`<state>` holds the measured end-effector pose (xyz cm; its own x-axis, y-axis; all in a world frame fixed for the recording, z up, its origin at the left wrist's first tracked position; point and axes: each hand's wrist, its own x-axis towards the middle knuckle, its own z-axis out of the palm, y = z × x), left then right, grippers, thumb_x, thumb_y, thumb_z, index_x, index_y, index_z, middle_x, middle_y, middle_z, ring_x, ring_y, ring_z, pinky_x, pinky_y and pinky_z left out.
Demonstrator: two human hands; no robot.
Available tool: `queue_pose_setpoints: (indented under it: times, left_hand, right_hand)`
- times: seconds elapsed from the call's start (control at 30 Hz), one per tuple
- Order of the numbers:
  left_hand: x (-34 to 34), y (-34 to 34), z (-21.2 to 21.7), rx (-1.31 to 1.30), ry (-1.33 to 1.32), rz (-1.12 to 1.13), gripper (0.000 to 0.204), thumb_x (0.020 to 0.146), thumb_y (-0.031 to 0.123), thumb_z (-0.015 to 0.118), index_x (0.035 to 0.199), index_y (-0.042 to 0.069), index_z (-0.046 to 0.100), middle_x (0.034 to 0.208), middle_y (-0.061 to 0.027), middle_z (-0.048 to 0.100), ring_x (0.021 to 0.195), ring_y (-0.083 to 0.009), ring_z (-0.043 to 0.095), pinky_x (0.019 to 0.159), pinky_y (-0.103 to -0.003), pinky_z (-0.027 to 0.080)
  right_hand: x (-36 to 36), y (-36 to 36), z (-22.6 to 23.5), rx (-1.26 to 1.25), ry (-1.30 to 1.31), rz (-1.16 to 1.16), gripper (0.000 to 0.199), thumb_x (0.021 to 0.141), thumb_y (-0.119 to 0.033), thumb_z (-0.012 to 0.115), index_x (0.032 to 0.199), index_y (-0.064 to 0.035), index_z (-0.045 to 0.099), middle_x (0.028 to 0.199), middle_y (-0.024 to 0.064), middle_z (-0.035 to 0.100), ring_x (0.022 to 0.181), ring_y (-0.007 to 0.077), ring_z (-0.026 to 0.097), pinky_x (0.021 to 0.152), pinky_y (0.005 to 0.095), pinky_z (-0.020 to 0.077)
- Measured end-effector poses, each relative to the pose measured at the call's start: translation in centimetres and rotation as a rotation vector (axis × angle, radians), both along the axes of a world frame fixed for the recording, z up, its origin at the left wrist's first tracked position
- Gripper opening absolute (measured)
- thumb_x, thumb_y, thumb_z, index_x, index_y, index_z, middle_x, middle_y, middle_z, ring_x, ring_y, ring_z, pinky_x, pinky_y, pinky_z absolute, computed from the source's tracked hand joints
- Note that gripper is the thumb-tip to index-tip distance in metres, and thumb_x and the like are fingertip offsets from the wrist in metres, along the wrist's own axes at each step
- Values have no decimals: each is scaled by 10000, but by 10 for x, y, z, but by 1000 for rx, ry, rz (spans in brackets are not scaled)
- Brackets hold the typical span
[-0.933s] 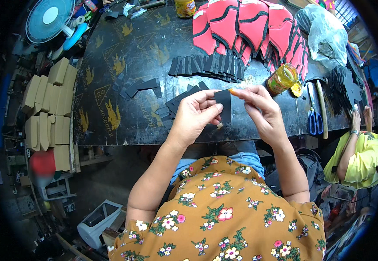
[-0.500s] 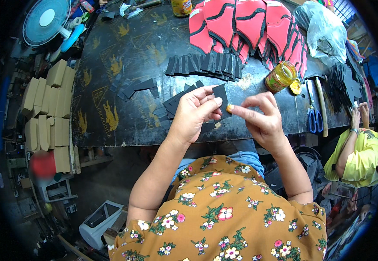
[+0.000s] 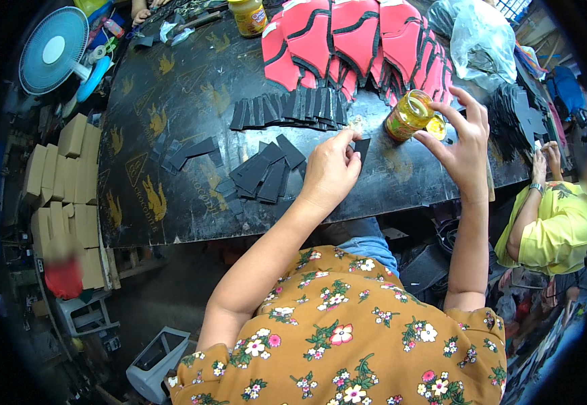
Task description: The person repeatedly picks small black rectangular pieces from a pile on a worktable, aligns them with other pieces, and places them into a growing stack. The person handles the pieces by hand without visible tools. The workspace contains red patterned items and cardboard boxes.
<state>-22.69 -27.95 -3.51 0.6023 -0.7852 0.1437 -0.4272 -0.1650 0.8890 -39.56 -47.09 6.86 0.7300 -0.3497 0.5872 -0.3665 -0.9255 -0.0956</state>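
My left hand [image 3: 332, 169] is closed, pinching a small black rectangular piece [image 3: 363, 147] that pokes out past the fingertips, just below the right end of a row of overlapping black strips [image 3: 287, 111]. My right hand [image 3: 465, 145] is raised beside an open glass jar [image 3: 403, 123] with a colourful label and yellowish contents. Thumb and fingers are apart there, with nothing visible between them. A yellow lid [image 3: 436, 126] lies behind the jar. Loose black pieces [image 3: 261, 172] are heaped left of my left hand.
Pink-red panels with black trim [image 3: 347, 34] are stacked at the table's far side. Beyond them sits a clear plastic bag [image 3: 482, 50]. Dark cut pieces [image 3: 519, 115] pile up on the right, near a person in yellow [image 3: 556, 229]. A blue fan [image 3: 54, 50] stands far left.
My right hand has left the black piece, moving up and right to the jar, its fingers spreading. My left hand keeps hold of the piece. The whole view has shifted.
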Motion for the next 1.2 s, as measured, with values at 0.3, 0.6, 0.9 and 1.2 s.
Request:
queue_pose_setpoints:
  times: [0.3, 0.6, 0.9, 1.2]
  left_hand:
    - [48, 43, 23, 7, -287, 205, 253, 943, 103, 755, 1182, 36, 712, 1098, -187, 679, 945, -388, 725, 854, -484, 594]
    - [75, 100, 34, 167, -523, 30, 209, 868, -16, 765, 1074, 21, 771, 1082, -106, 723, 1034, -315, 702, 941, -427, 563]
    - [98, 73, 39, 319, -811, -324, 237, 817, 82, 812, 1045, 147, 794, 1055, -17, 693, 1114, -264, 619, 942, -445, 445]
    - [73, 66, 63, -78, 13, -126, 152, 958, 13, 758, 1109, 11, 735, 943, -62, 756, 850, -147, 738, 784, -279, 591]
  right_hand:
    - [33, -19, 7, 33, 355, 53, 500, 682, -481, 955, 1044, -144, 878, 1521, 90, 632, 1402, 330, 546, 1126, 537, 425]
    - [-2, -2, -6, -80, -156, 25, 411, 776, -258, 955, 1140, -126, 815, 1408, 120, 683, 1306, 315, 599, 1107, 449, 444]
    - [-18, 43, 2, 392, -174, 211, 342, 812, -130, 918, 1126, -66, 799, 1234, 101, 695, 1177, 282, 641, 1030, 392, 500]
    - [21, 86, -48, 976, -148, 377, 294, 1025, 17, 620, 1285, 8, 758, 1169, 88, 701, 1099, 163, 654, 966, 292, 490]
